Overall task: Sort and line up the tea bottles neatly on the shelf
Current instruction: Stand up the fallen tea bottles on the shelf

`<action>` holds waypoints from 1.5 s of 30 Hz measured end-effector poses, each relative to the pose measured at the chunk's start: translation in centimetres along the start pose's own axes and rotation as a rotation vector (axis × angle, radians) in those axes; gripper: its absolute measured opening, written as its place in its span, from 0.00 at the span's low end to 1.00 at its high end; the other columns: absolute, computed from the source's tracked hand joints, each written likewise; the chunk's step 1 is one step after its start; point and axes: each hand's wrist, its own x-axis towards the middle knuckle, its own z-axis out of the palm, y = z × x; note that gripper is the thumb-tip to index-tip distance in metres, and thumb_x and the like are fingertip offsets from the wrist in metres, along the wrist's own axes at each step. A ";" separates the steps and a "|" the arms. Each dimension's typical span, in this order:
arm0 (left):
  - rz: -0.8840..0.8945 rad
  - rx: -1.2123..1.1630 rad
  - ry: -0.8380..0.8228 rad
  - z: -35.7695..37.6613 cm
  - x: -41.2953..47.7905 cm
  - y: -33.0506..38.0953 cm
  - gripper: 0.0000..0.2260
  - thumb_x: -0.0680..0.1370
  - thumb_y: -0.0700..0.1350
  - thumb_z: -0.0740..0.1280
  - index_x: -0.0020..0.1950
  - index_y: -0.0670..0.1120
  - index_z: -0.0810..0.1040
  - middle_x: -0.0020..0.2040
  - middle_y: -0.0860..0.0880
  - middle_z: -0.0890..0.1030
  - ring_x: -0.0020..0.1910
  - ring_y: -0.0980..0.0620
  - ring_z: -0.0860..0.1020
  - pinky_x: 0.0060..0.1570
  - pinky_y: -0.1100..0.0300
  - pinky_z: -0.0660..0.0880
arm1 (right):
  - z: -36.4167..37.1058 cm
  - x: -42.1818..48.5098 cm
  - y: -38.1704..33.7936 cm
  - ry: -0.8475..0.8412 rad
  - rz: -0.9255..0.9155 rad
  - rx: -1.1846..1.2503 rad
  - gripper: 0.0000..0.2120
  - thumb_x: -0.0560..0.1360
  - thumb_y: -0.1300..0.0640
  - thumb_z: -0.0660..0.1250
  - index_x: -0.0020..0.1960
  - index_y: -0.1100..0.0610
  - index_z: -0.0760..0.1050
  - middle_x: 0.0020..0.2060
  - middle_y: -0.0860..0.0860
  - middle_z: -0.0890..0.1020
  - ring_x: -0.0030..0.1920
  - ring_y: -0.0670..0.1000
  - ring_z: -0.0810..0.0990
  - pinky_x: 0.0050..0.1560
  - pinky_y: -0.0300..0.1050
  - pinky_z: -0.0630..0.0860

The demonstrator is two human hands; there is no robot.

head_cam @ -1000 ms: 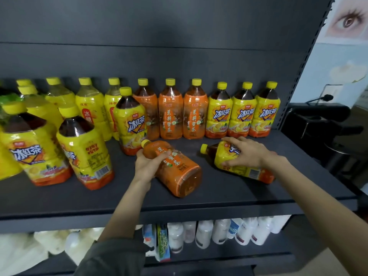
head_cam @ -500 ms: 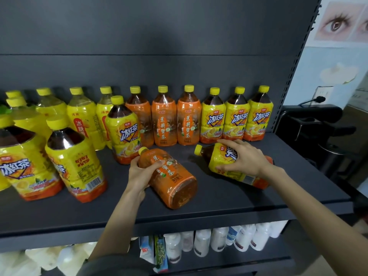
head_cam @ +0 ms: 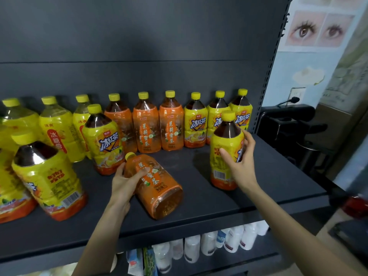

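Your left hand [head_cam: 123, 183] grips the lying orange bottle [head_cam: 162, 196] on the shelf [head_cam: 211, 208], and your right hand [head_cam: 241, 168] wraps around the upright yellow bottle [head_cam: 224, 146]

A dark grey metal back panel [head_cam: 139, 36] fills the view. Right of its slotted upright [head_cam: 273, 62], a pale blue wall [head_cam: 288, 72] carries an eye poster [head_cam: 318, 28] and a socket [head_cam: 298, 94]; below stands what may be a black chair [head_cam: 288, 118].
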 end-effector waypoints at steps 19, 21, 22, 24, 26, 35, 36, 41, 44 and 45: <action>0.058 0.024 -0.049 1.1 -0.9 -0.5 0.37 0.71 0.43 0.73 0.76 0.50 0.59 0.70 0.42 0.69 0.54 0.49 0.73 0.50 0.54 0.72 | 8.1 -6.7 -5.5 -0.695 0.257 -0.149 0.27 0.77 0.43 0.63 0.73 0.42 0.59 0.68 0.43 0.66 0.65 0.43 0.68 0.65 0.45 0.69; 0.076 0.031 -0.068 1.1 -1.0 -0.5 0.36 0.72 0.43 0.73 0.76 0.49 0.59 0.69 0.42 0.69 0.54 0.50 0.73 0.49 0.55 0.72 | 9.1 -6.6 -5.1 -0.760 0.460 -0.017 0.26 0.76 0.44 0.64 0.71 0.43 0.60 0.65 0.47 0.72 0.58 0.44 0.75 0.58 0.41 0.74; 0.082 0.030 -0.074 1.0 -1.0 -0.5 0.37 0.72 0.43 0.73 0.76 0.49 0.59 0.69 0.42 0.69 0.54 0.50 0.73 0.49 0.56 0.72 | 9.3 -6.5 -4.9 -0.754 0.472 0.025 0.26 0.76 0.46 0.65 0.71 0.45 0.61 0.62 0.46 0.74 0.55 0.43 0.76 0.54 0.37 0.75; 0.093 0.017 -0.085 1.0 -1.1 -0.4 0.37 0.71 0.43 0.73 0.76 0.49 0.58 0.69 0.42 0.70 0.54 0.50 0.73 0.49 0.56 0.73 | 9.3 -6.3 -4.8 -0.729 0.470 0.100 0.25 0.76 0.50 0.67 0.71 0.47 0.63 0.55 0.42 0.75 0.52 0.40 0.77 0.47 0.33 0.75; 0.127 0.004 -0.095 1.0 -1.2 -0.3 0.38 0.71 0.43 0.73 0.76 0.49 0.58 0.69 0.43 0.70 0.55 0.51 0.74 0.49 0.57 0.74 | 9.1 -6.4 -4.5 -0.715 0.431 0.142 0.25 0.76 0.54 0.67 0.71 0.48 0.63 0.53 0.39 0.76 0.50 0.38 0.78 0.45 0.31 0.75; 0.485 0.236 -0.182 0.4 -1.2 1.5 0.46 0.66 0.50 0.77 0.76 0.56 0.53 0.71 0.54 0.63 0.66 0.56 0.68 0.57 0.59 0.74 | 8.5 -6.8 -4.0 -0.734 0.202 0.160 0.34 0.75 0.59 0.67 0.74 0.45 0.54 0.66 0.41 0.70 0.64 0.41 0.73 0.60 0.38 0.73; 0.543 0.283 -0.188 0.5 -1.5 1.8 0.45 0.66 0.52 0.77 0.76 0.57 0.53 0.72 0.55 0.61 0.67 0.59 0.67 0.60 0.59 0.73 | 8.4 -6.8 -3.9 -0.734 0.182 0.153 0.35 0.75 0.57 0.67 0.76 0.45 0.52 0.69 0.43 0.68 0.66 0.41 0.72 0.62 0.41 0.73; 0.903 0.575 -0.218 1.5 -3.3 2.3 0.41 0.71 0.56 0.72 0.75 0.59 0.50 0.74 0.57 0.53 0.72 0.67 0.53 0.61 0.78 0.58 | 8.1 -7.0 -3.4 -0.687 0.088 0.069 0.45 0.74 0.53 0.70 0.77 0.41 0.40 0.75 0.44 0.57 0.73 0.43 0.61 0.70 0.52 0.66; 1.019 0.671 -0.245 1.6 -3.6 1.8 0.40 0.71 0.56 0.70 0.75 0.61 0.48 0.76 0.56 0.48 0.75 0.58 0.49 0.65 0.71 0.57 | 8.2 -7.4 -3.0 -0.620 0.029 -0.007 0.47 0.75 0.57 0.69 0.76 0.41 0.35 0.73 0.42 0.55 0.73 0.42 0.58 0.71 0.46 0.64; 1.040 0.678 -0.246 1.5 -3.7 1.5 0.40 0.72 0.56 0.69 0.75 0.61 0.47 0.76 0.56 0.47 0.75 0.58 0.49 0.66 0.71 0.57 | 8.3 -7.7 -3.0 -0.598 0.008 -0.029 0.47 0.75 0.58 0.69 0.75 0.40 0.35 0.73 0.41 0.55 0.73 0.41 0.58 0.70 0.42 0.64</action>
